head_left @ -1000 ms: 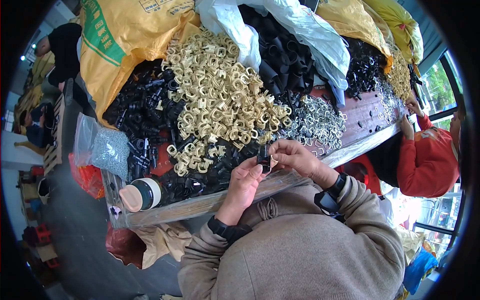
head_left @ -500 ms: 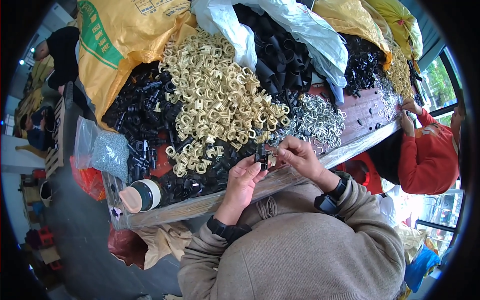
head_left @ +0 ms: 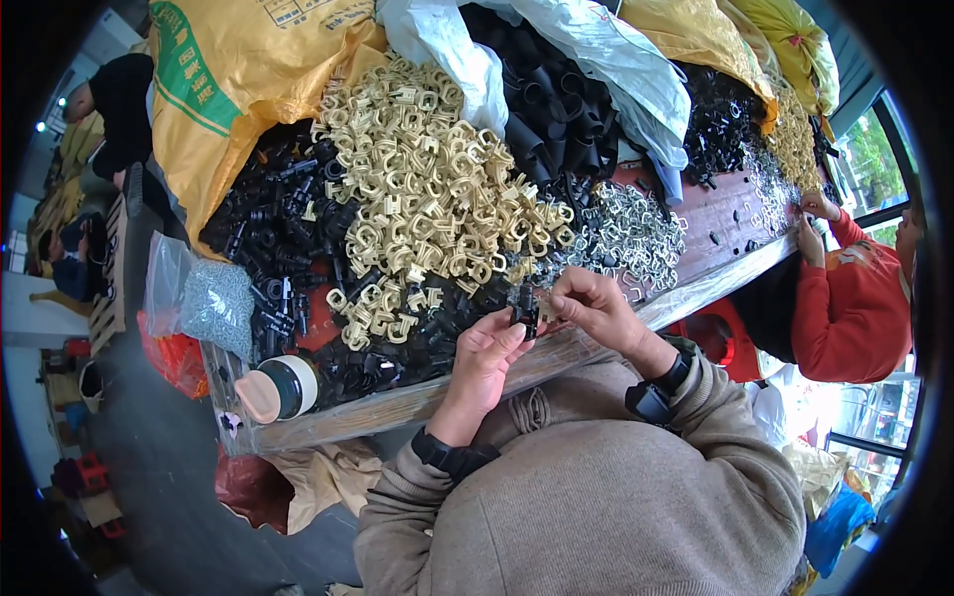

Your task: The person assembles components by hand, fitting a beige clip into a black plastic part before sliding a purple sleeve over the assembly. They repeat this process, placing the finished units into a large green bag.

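Note:
My left hand [head_left: 485,360] is closed round a small black plastic fitting [head_left: 526,312], held upright just over the table's near edge. From the right, the thumb and forefinger of my right hand [head_left: 604,314] pinch together beside the fitting. Something small and pale shows at those fingertips, too small to name for certain. Just beyond my hands lies a big heap of cream plastic clips [head_left: 427,199]. To its right spreads a pile of shiny U-shaped metal clips [head_left: 636,238].
Black fittings [head_left: 283,199] and black tubes [head_left: 566,109] lie behind, under yellow [head_left: 258,60] and white sacks [head_left: 636,89]. A lidded jar [head_left: 293,387] and a bag of small metal pieces [head_left: 217,308] stand at left. A person in red [head_left: 855,308] works at the right.
The black fitting and my fingertips have shifted very slightly, and the right fingertips stay close beside the fitting. The heaps have not visibly changed.

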`<control>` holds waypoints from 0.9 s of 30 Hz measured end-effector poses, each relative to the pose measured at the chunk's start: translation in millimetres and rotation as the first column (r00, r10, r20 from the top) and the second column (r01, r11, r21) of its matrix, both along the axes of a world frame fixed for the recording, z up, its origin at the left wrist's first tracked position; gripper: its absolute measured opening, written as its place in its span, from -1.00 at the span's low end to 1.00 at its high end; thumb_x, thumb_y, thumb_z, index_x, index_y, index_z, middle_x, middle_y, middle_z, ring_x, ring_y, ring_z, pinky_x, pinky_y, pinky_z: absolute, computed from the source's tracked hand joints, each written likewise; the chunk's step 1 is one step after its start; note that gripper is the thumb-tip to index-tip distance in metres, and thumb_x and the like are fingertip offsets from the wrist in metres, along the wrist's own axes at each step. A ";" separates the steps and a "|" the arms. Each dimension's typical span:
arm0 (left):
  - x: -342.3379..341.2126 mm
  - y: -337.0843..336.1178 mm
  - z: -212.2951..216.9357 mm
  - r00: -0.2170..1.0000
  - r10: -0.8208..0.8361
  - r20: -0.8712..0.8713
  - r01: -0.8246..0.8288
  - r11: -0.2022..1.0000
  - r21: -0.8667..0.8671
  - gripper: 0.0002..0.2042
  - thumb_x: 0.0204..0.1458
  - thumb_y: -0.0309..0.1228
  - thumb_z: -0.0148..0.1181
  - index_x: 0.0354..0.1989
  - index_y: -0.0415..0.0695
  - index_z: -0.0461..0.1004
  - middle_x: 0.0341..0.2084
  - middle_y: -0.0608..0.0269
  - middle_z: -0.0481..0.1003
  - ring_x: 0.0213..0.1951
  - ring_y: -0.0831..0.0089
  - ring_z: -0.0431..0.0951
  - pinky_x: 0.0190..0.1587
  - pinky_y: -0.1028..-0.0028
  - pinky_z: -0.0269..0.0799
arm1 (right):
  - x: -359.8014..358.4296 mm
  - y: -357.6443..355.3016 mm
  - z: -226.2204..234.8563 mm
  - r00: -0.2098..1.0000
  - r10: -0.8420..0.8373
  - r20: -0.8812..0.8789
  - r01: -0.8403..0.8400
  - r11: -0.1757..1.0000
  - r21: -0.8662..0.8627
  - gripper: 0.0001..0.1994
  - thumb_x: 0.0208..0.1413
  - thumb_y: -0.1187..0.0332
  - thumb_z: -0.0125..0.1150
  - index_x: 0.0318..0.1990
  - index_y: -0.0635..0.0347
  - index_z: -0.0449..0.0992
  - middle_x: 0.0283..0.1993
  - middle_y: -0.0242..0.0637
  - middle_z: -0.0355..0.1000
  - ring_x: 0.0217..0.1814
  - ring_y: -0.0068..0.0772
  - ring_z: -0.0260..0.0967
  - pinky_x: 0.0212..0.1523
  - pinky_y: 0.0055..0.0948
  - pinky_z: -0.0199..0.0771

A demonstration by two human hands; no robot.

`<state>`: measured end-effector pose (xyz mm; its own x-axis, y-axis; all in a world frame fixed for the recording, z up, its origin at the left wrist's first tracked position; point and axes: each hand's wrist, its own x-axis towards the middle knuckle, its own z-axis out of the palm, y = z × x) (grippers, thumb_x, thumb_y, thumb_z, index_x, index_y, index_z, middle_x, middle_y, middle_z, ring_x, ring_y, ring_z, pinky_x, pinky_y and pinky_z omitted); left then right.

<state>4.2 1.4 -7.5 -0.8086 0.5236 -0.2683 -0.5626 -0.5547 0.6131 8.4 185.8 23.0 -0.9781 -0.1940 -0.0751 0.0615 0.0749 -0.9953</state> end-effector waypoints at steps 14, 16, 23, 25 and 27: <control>1.3 -0.4 0.5 0.985 -0.125 0.119 0.119 0.991 0.057 -0.73 -0.06 -0.39 0.10 -0.18 -0.21 0.37 -0.32 0.19 0.46 -0.28 0.38 0.48 -0.28 0.62 0.41 | 1.5 -13.3 10.2 0.982 0.061 -0.181 -0.069 0.997 -0.033 -0.85 0.06 0.38 -0.02 -0.47 0.25 0.27 -0.46 -0.44 0.15 -0.42 -0.64 0.09 -0.38 -0.66 0.13; 1.8 -0.3 -0.7 0.984 -0.126 0.129 0.120 0.991 0.053 -0.73 -0.07 -0.38 0.10 -0.18 -0.21 0.37 -0.33 0.19 0.46 -0.28 0.38 0.49 -0.29 0.63 0.41 | 3.6 -14.4 11.0 0.989 0.048 -0.140 -0.049 0.999 -0.001 -0.86 0.06 0.38 -0.03 -0.45 0.24 0.27 -0.46 -0.43 0.14 -0.40 -0.65 0.08 -0.36 -0.65 0.12; 2.8 1.1 -2.5 0.976 -0.144 0.164 0.137 0.989 0.050 -0.73 -0.08 -0.35 0.13 -0.22 -0.21 0.40 -0.36 0.23 0.46 -0.31 0.41 0.49 -0.31 0.62 0.42 | 13.0 -16.9 -3.0 0.995 -0.026 -0.099 0.021 0.999 -0.047 -0.85 0.08 0.36 -0.04 -0.44 0.24 0.27 -0.44 -0.46 0.14 -0.41 -0.68 0.06 -0.38 -0.67 0.11; 2.5 1.1 -2.9 0.974 -0.148 0.171 0.144 0.989 0.039 -0.73 -0.09 -0.34 0.13 -0.22 -0.21 0.39 -0.36 0.23 0.46 -0.30 0.41 0.49 -0.32 0.62 0.43 | 14.7 -16.3 -5.2 0.994 -0.037 -0.106 0.034 0.999 -0.031 -0.85 0.08 0.36 -0.04 -0.44 0.24 0.26 -0.44 -0.46 0.13 -0.41 -0.69 0.06 -0.38 -0.68 0.11; 2.2 0.9 -3.5 0.972 -0.149 0.183 0.149 0.989 0.014 -0.72 -0.09 -0.34 0.13 -0.22 -0.22 0.37 -0.37 0.24 0.45 -0.29 0.40 0.48 -0.34 0.60 0.44 | 15.1 -17.1 -5.7 0.995 -0.046 -0.083 0.042 0.998 -0.044 -0.85 0.08 0.35 -0.04 -0.43 0.23 0.26 -0.44 -0.48 0.14 -0.41 -0.71 0.06 -0.38 -0.69 0.12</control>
